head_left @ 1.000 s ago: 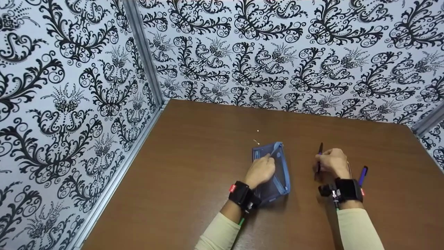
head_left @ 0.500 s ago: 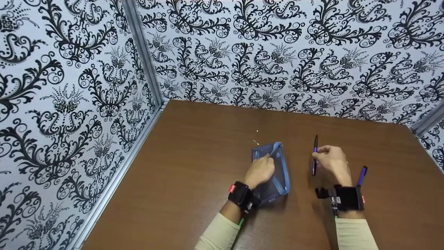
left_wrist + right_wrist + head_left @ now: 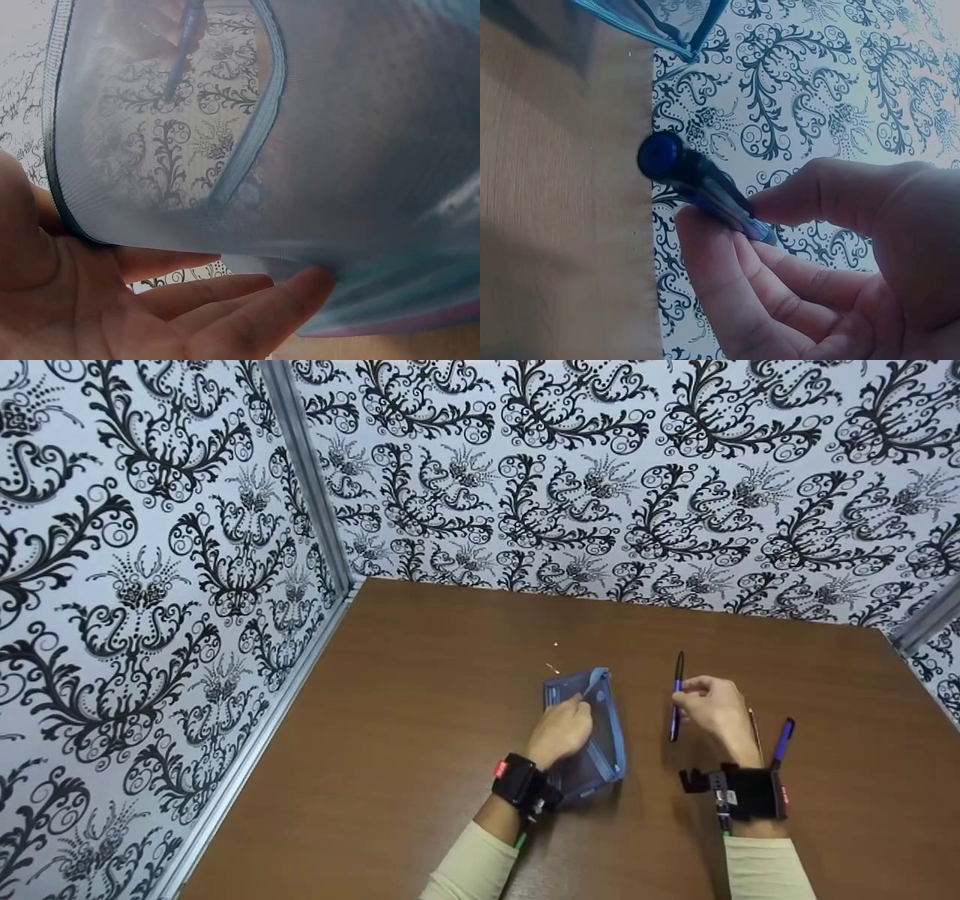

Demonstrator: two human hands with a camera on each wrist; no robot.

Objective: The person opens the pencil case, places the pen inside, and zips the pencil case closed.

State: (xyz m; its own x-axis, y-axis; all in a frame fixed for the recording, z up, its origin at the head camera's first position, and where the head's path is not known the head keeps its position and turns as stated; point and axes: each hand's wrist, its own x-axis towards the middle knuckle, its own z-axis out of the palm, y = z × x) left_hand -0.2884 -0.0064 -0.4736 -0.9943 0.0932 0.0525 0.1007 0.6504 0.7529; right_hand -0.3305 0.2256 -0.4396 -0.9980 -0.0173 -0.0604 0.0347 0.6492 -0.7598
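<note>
My left hand (image 3: 561, 729) grips a blue see-through mesh zip pouch (image 3: 604, 726), which stands tilted over the table. In the left wrist view the mesh (image 3: 367, 142) fills much of the frame, with the fingers lying below it; the thumb is partly hidden. The pouch mouth gapes between its zip edges. To the right of the pouch, my right hand (image 3: 715, 706) pinches a blue and black pen (image 3: 675, 725) between thumb and fingers, apart from the pouch. The right wrist view shows this pen (image 3: 705, 184) end-on.
A second blue pen (image 3: 783, 741) lies on the brown table (image 3: 420, 697) beside the right wrist, along with a thin stick-like item (image 3: 754, 729) partly hidden by it. Tiny pale bits (image 3: 553, 668) lie behind the pouch. Patterned walls (image 3: 480, 487) stand at the back and left.
The right hand has raised the pen and moved it slightly left, and now more of the pen shows. The left hand and pouch have stayed put.
</note>
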